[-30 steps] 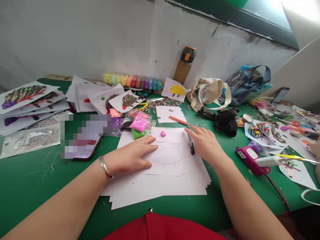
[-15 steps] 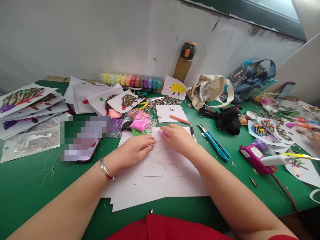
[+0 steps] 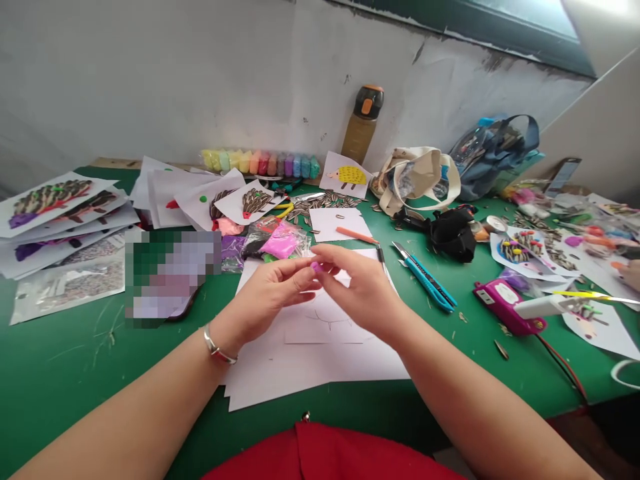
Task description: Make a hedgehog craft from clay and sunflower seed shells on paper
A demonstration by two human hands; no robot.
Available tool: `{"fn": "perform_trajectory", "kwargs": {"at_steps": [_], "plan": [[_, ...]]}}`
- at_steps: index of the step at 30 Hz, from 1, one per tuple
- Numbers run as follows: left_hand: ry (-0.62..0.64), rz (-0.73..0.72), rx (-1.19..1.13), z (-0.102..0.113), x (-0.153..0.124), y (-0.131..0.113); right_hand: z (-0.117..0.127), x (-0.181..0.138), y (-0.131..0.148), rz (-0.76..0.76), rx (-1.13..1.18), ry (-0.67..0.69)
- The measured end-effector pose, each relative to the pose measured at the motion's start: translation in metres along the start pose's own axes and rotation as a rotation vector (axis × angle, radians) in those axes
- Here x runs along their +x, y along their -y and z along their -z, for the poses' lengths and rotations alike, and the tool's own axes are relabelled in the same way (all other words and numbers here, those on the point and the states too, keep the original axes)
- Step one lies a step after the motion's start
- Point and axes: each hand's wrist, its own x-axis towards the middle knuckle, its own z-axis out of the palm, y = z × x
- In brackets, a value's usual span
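Note:
A small lump of purple modelling clay is pinched between my two hands above the paper. My right hand grips it with thumb and fingertips. From the other side my left hand meets it, thumb and forefinger closed at the lump and the other fingers loosely stretched. Under the hands lies a small white sheet with a pencil outline, partly hidden by the hands. It rests on a stack of larger white paper.
Just beyond the hands lie clay packets, an orange stick and a black pen. A blue utility knife is to the right, a phone to the left. Sunflower seeds lie behind. A co-worker's hand shows far right.
My right hand has lifted off the sheet with the purple clay. The left hand has risen from the paper and moved in to meet it. The view has shifted slightly.

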Motion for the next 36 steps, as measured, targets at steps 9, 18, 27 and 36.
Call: {"fn": "perform_trajectory", "kwargs": {"at_steps": [9, 18, 27, 36], "plan": [[-0.047, 0.059, -0.185, 0.001, -0.001, -0.003, 0.001, -0.003, 0.002, -0.069, 0.14, 0.018], [-0.166, 0.098, -0.072, 0.005, 0.005, 0.001, 0.014, -0.008, -0.027, -0.431, 0.284, -0.06], [0.014, 0.072, 0.042, -0.006, 0.004, 0.004, -0.009, -0.014, -0.002, -0.069, 0.029, 0.111], [0.016, 0.14, -0.007, -0.008, 0.001, 0.004, -0.012, -0.018, -0.003, -0.049, 0.048, 0.036]]}}
